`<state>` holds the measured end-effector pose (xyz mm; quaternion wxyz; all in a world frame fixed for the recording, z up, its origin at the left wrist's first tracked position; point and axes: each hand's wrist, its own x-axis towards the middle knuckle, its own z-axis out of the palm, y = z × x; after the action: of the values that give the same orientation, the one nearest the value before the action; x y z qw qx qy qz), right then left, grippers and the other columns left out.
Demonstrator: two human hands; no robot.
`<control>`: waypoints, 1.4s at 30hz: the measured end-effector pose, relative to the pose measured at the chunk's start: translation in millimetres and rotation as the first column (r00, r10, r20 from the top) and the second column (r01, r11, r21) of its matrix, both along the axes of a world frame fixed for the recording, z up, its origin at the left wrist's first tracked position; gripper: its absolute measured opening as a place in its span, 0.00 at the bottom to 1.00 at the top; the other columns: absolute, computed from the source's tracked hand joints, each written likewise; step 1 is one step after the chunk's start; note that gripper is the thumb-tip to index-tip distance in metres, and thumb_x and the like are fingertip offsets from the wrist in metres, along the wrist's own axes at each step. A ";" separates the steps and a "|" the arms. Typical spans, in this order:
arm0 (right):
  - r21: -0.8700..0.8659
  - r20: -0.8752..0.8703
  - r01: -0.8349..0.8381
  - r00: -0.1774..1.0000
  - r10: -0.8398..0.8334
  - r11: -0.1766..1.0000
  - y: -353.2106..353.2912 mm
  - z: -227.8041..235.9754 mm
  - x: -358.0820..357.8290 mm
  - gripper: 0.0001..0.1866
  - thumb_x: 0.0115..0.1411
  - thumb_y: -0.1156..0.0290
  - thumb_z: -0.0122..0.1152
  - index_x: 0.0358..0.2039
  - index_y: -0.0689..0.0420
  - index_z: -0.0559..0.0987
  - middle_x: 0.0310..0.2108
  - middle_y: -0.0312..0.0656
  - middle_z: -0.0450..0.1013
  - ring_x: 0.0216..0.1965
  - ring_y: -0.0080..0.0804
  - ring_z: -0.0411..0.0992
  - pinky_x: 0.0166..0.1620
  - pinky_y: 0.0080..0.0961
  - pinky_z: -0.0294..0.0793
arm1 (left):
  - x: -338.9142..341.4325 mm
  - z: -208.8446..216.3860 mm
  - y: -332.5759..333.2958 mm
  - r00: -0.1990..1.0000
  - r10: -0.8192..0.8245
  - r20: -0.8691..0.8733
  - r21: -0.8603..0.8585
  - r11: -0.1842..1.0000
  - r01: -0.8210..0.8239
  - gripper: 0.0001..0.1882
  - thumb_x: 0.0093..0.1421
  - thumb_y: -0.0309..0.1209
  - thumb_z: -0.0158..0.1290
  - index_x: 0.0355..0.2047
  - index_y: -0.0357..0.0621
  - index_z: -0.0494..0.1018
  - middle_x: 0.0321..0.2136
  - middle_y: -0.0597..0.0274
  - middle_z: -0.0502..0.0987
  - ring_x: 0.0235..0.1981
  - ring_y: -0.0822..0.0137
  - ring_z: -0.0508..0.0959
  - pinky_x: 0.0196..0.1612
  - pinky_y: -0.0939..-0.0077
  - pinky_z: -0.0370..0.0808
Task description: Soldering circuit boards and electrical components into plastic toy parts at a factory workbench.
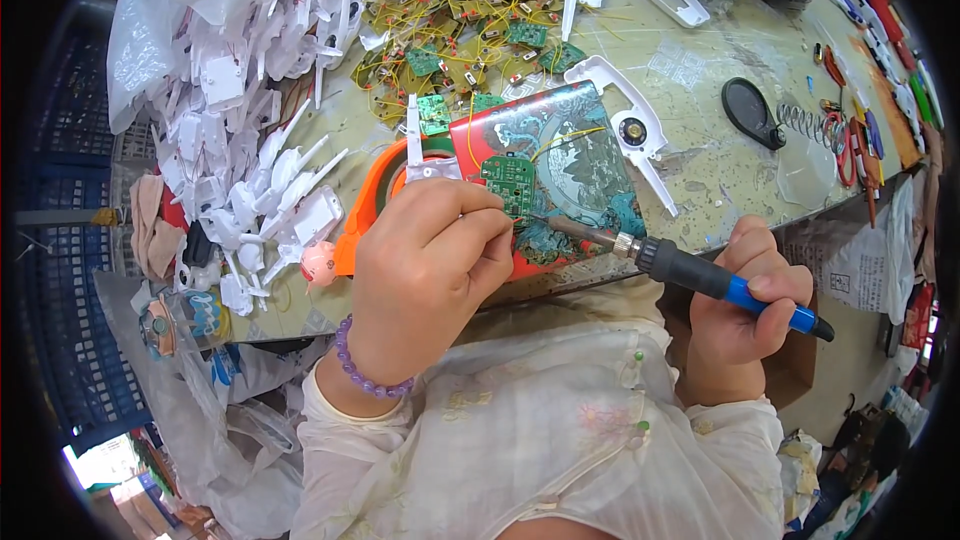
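My right hand (750, 290) grips the blue and black handle of a soldering iron (690, 270). The iron's tip points left and reaches the lower edge of a small green circuit board (508, 180). That board lies on a red book-like pad (575, 165) with a dark picture on it. My left hand (430, 250) is closed in a pinch at the board's near edge; what its fingertips hold is hidden. Just behind this hand are a white plastic part (432, 170) and an orange tape dispenser (360, 210).
A pile of green boards with yellow wires (460, 20) covers the back of the table. White plastic housings (230, 150) heap up at the left. A white handle frame (630, 130) lies right of the pad, with a black oval cover (750, 112) and coiled spring stand (805, 123) beyond.
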<state>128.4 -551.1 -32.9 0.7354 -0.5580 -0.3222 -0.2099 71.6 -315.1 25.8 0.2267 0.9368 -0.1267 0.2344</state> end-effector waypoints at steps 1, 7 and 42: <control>0.000 -0.001 -0.001 1.000 0.001 1.000 -0.2 -0.1 0.5 0.15 0.64 0.53 0.44 0.30 0.51 0.66 0.15 0.31 0.60 0.19 0.24 0.56 0.34 0.29 0.54 | 0.5 0.2 -0.5 1.000 0.003 0.000 -0.003 1.000 -0.003 0.09 0.40 0.19 0.59 0.24 0.39 0.73 0.27 0.63 0.75 0.30 0.62 0.75 0.32 0.70 0.74; 0.057 0.019 0.150 0.988 -0.151 0.987 -10.4 -0.2 2.8 0.17 0.64 0.52 0.42 0.30 0.53 0.65 0.15 0.33 0.59 0.20 0.26 0.56 0.33 0.29 0.55 | 1.4 2.4 -3.3 1.000 -0.001 0.001 -0.012 1.000 0.001 0.09 0.40 0.19 0.59 0.24 0.39 0.73 0.27 0.62 0.75 0.30 0.62 0.75 0.32 0.71 0.74; -0.696 0.148 0.399 0.893 -0.424 0.597 -9.4 -19.7 25.7 0.05 0.49 0.74 0.63 0.27 0.59 0.77 0.27 0.44 0.72 0.31 0.40 0.70 0.35 0.30 0.68 | 13.1 16.3 -16.3 0.959 0.273 -0.070 0.093 0.959 -0.266 0.17 0.43 0.37 0.64 0.29 0.41 0.74 0.28 0.58 0.74 0.30 0.57 0.75 0.32 0.64 0.71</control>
<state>154.2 -560.4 -52.6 0.3990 -0.8594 -0.2282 -0.2238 84.7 -331.4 42.1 0.1585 0.9628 0.0019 0.2190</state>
